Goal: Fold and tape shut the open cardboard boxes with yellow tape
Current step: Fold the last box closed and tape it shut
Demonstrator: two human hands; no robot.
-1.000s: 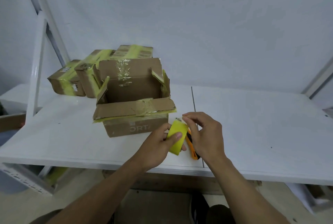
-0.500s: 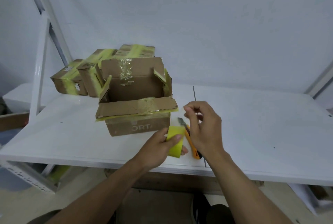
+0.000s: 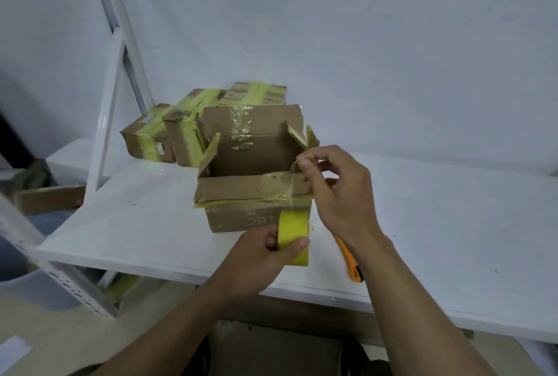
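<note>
Open cardboard box: stands on the white tabletop, towards its front edge. Rear flap upright, both short side flaps raised, front flap turned outward towards the person. Scraps of old yellowish tape on the flaps. Not yet folded shut.

Tape roll: yellow, held on edge just in front of the box's front right corner. Left hand grips it, thumb lying across the outer band.

Tape strip: translucent length stretched upward from the roll, crossing the right end of the front flap. Whether it touches the cardboard cannot be told. Right hand pinches its free end between thumb and forefinger above the box's right front corner, other fingers loosely curled.

Utility knife: orange, flat on the tabletop right of the roll, partly hidden under the right wrist.

Sealed boxes: three, behind and left of the open one, banded in yellow tape; judged finished.

Step in hand, as judged: drawing out a working length of tape, sealing not begun.

Next move, as judged: flaps must go down first, short ones under long ones, then the strip along the seam. Both hands are occupied, so one must free itself or anchor the end on a side wall. Strip needs tension to avoid folding onto itself. Knife lies within reach for the cut.
</note>
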